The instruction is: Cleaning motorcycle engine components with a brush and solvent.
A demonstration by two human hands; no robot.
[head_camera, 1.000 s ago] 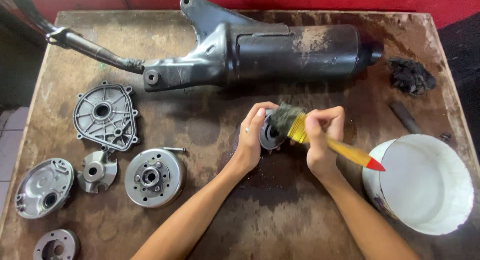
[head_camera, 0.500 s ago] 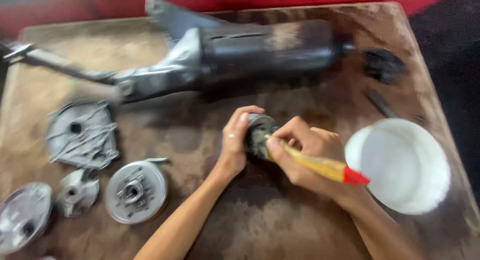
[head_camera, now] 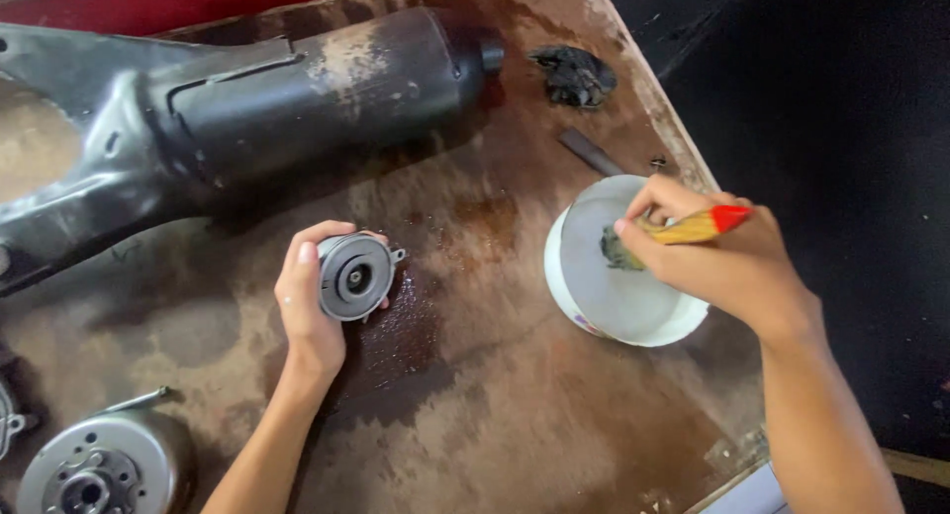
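Hands (head_camera: 309,311): two; brush (head_camera: 683,229), bucket (head_camera: 606,277): perhaps one each.

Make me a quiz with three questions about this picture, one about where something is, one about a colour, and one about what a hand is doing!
1. Where are the bristles of the brush?
A. Inside the white bucket
B. On the big black engine part
C. On the floor

2. What colour is the tip of the brush handle?
A. Blue
B. Red
C. Green

3. What is the left hand doing?
A. Resting flat and empty
B. Pointing at the bucket
C. Holding a small round metal part on edge on the table

Answers: 1 A, the dark bristles dip inside the bucket's rim, held by the right hand. 2 B, the yellow handle ends in a red tip. 3 C, the fingers curl around the grey disc's edge.
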